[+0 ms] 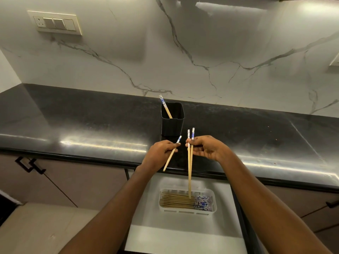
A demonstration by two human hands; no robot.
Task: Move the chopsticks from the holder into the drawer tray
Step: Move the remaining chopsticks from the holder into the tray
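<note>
While one chopstick (166, 107) leans at 11 o'clock in the holder (172, 118), the left hand (159, 153) grips one stick and the right hand (206, 148) pinches a pair above the tray (187, 212); next, probably lay them flat.

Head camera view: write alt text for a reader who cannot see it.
The right hand holds two chopsticks upright above a white tray of chopsticks in an open drawer, while the left hand holds a single chopstick. One last chopstick leans in the black holder on the dark counter.
</note>
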